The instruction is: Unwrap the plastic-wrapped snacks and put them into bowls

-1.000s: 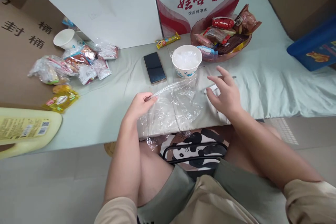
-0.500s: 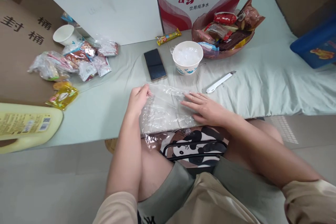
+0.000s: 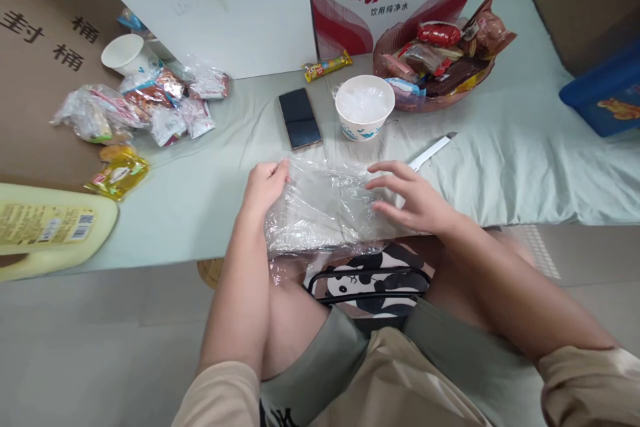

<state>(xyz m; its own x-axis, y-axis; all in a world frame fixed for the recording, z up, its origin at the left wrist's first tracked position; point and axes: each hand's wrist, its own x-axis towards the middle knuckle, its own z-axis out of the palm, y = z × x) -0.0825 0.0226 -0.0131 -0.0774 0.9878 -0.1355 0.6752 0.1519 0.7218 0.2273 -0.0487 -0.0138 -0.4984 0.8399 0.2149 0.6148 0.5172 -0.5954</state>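
A clear plastic film (image 3: pixel 325 203), perhaps a flat bag, lies crinkled over the near edge of the cloth-covered surface. Its upper left corner is pinched in my left hand (image 3: pixel 265 185). My right hand (image 3: pixel 413 197) hovers at the film's right side, fingers spread and slightly curled; whether the fingertips touch it I cannot tell. Just beyond my right hand lies a white utility knife (image 3: pixel 433 151), its handle partly hidden by the fingers. A paper cup (image 3: pixel 364 128) with clear plastic inside stands beyond the film, and a phone (image 3: pixel 300 119) rests to its left.
A pink bowl (image 3: pixel 450 97) of wrapped snacks stands at the back right, before a white-and-red carton (image 3: pixel 345 10). A yellow snack packet (image 3: pixel 327 67) lies nearby. Snack packets (image 3: pixel 150 103), another paper cup (image 3: pixel 131 57) and a yellow jug (image 3: pixel 100 227) are at left. A blue container (image 3: pixel 595 103) stands at right.
My right hand has lifted and shifted right, its fingers more curled, and now covers part of the knife. The film's right side is rumpled differently. My left hand still pinches the corner.
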